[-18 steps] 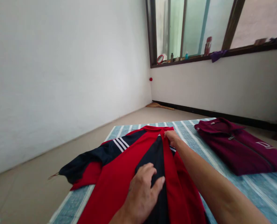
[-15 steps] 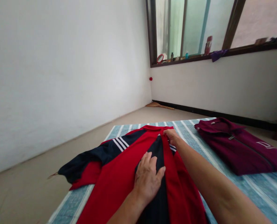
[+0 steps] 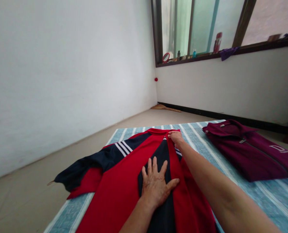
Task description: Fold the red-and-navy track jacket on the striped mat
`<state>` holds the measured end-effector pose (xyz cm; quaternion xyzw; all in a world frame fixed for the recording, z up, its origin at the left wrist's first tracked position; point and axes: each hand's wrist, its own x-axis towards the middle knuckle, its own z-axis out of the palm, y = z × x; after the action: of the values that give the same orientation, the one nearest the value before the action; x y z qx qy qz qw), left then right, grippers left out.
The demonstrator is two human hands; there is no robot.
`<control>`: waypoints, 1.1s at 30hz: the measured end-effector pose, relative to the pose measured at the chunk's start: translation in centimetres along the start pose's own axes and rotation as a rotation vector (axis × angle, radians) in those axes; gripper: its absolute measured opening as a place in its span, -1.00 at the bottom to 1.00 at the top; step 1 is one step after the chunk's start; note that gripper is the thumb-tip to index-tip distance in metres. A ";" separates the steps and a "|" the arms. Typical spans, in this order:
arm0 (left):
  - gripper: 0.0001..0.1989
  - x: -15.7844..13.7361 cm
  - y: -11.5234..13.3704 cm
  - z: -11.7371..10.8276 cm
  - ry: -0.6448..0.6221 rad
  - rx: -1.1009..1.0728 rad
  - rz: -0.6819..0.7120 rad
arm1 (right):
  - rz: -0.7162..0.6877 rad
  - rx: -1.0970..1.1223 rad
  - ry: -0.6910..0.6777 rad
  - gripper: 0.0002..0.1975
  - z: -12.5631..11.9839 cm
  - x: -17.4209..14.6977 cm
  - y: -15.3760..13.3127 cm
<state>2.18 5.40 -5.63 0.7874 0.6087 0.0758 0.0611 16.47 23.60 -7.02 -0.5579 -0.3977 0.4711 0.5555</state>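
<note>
A red and navy jacket (image 3: 119,181) with white stripes lies spread out in front of me, its navy sleeve reaching out to the left. My left hand (image 3: 155,184) rests flat on the navy panel at the front, fingers spread, the thumb over the red strip beside it. Up by the collar, my right hand (image 3: 175,137) has its fingers closed on the jacket's front edge. The pinched fabric is partly hidden by that hand.
Blue and white striped cloth (image 3: 194,139) covers the surface under the jacket. At the right lies a folded maroon zip jacket (image 3: 245,155). A broom (image 3: 166,107) is on the floor in the corner. Small bottles and a round red mirror (image 3: 166,57) line the windowsill.
My left hand has spread its fingers wider and shifted slightly right, the thumb now over the red strip. The right hand stays at the collar. The view has tilted slightly.
</note>
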 end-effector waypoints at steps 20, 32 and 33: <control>-0.16 0.4 0.5 0.1 0.013 0.068 0.010 | -0.543 -1.217 -0.330 -0.50 -1.3 -5.3 -0.8; -0.35 -3.9 0.8 -3.2 -0.092 0.021 0.105 | -0.494 -1.259 -0.303 -0.74 -5.1 -14.3 -5.0; -0.37 -4.4 0.5 -3.2 -0.116 0.014 0.111 | -0.500 -1.254 -0.309 -0.76 -5.9 -16.0 -4.9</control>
<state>0.91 1.00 -2.63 0.8235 0.5599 0.0291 0.0868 18.72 7.01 -1.14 -0.5915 -0.7863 0.0843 0.1571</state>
